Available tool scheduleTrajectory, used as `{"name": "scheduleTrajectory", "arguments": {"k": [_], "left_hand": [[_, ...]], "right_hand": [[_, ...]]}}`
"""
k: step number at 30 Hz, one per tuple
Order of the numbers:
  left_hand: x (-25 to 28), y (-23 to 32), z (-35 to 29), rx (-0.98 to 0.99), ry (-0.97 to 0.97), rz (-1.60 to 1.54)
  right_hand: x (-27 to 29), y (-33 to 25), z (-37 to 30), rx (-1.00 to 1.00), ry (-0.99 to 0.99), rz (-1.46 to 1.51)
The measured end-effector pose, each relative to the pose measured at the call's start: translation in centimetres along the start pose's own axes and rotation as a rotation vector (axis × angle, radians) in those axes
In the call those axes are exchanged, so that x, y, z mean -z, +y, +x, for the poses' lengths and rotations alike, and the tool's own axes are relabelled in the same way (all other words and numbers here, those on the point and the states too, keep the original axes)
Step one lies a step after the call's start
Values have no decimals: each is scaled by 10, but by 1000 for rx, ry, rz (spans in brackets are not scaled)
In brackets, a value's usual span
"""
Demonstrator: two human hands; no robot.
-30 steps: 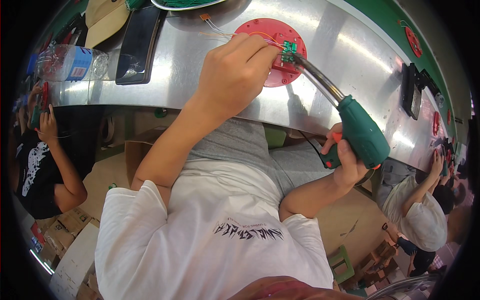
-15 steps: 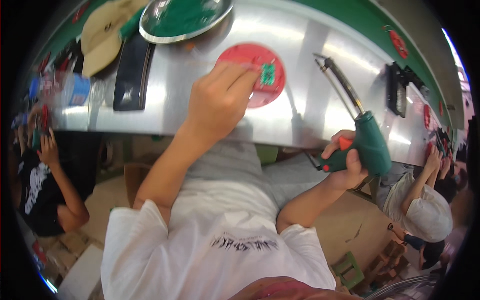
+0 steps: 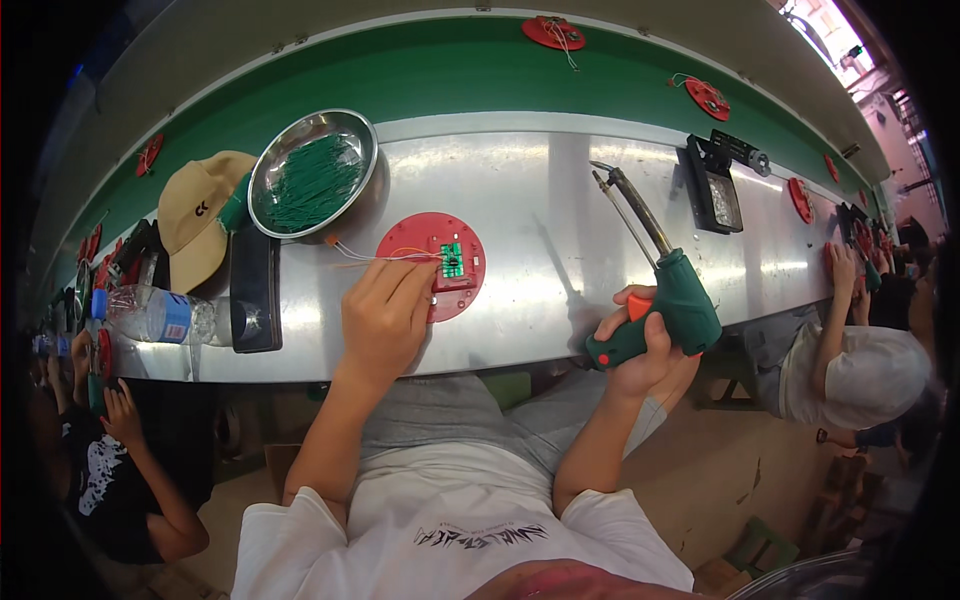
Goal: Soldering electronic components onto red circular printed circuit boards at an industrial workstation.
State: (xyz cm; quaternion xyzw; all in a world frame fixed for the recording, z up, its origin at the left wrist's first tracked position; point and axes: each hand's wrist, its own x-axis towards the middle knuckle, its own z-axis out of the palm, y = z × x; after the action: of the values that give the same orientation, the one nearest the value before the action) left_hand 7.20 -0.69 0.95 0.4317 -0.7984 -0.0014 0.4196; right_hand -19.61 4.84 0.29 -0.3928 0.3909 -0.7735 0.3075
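Note:
On the metal bench, a round red plastic disc [image 3: 463,305] carries a small green circuit board [image 3: 453,260]. Thin white and orange wires [image 3: 372,251] run leftward from the board. My left hand [image 3: 385,312] is closed at the board's left edge, fingertips pinched on the wires; the exact grip is partly hidden. In my right hand [image 3: 645,345] is a green soldering gun [image 3: 688,305] with an orange trigger. Its long metal barrel and tip [image 3: 603,168] point up and away, above the bench and well to the right of the disc.
A steel bowl [image 3: 372,140] of green wire pieces stands behind the disc, left. Left of it lie a beige cap [image 3: 195,215], a long black case [image 3: 255,300] and a plastic bottle [image 3: 150,313]. A black soldering stand [image 3: 712,185] sits back right. People work at both sides.
The view has shifted, showing more of the bench's far side. My left hand stays at the board's left edge, and my right hand keeps its hold on the soldering gun.

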Motion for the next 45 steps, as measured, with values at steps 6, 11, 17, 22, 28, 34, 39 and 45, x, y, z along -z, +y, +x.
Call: {"name": "scheduleTrajectory", "arguments": {"k": [6,11,17,22,28,34,39,45], "left_hand": [[-1,-2,-4,11,-1,4],[0,-3,2,11,25,15],[23,7,35,-7,-29,36],[36,0,48,-18,-568,108],[47,16,76,-86,-850,4],[45,28,103,-231,-922,-67],[16,12,99,-306,-295,339],[-13,-2,70,-320,-538,137]], "right_hand": [[4,2,4,-8,38,-31],[9,6,11,-61,2,-52],[19,-1,18,-4,55,-50],[9,10,12,-40,272,190],[7,7,9,-10,327,160],[12,11,14,2,339,226],[11,8,15,9,331,231],[11,9,12,-18,344,222]]}}
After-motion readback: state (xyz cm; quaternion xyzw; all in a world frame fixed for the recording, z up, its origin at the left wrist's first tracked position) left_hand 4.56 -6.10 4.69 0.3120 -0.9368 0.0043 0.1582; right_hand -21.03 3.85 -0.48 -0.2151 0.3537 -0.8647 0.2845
